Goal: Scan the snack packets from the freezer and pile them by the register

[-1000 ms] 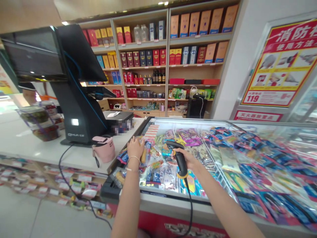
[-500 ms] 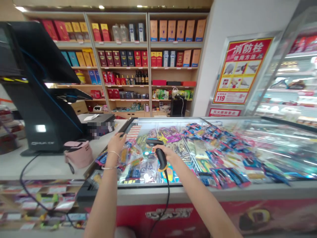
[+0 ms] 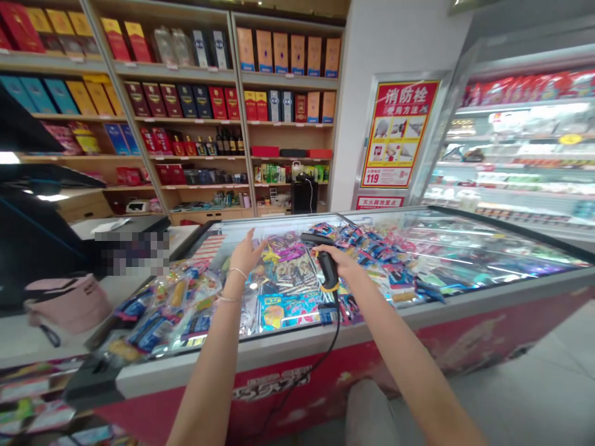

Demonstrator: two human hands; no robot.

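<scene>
My right hand point(image 3: 341, 260) grips a black barcode scanner point(image 3: 328, 271) with a yellow-orange base, held above the freezer's glass top. A dark cable point(image 3: 333, 334) hangs from the scanner's handle and runs down the freezer front. My left hand point(image 3: 248, 253) reaches out over the glass with fingers apart and nothing in it; a thin bracelet circles the wrist. Packaged snacks in clear and blue wrappers point(image 3: 179, 294) lie in a heap left of that wrist. To the right of the scanner, a pile of blue and pink packets point(image 3: 372, 244) is spread on the glass.
The chest freezer point(image 3: 186, 356) spans the front. On the left are a counter with a pink bag point(image 3: 69, 300) and a dark checkout terminal point(image 3: 32, 229). Shelves of boxed goods point(image 3: 186, 99) line the back; a lit display fridge point(image 3: 525, 155) stands at right.
The view has swung to the right. My left hand has moved right, away from the left snack heap and further over the glass. The scanner is still in my right hand.
</scene>
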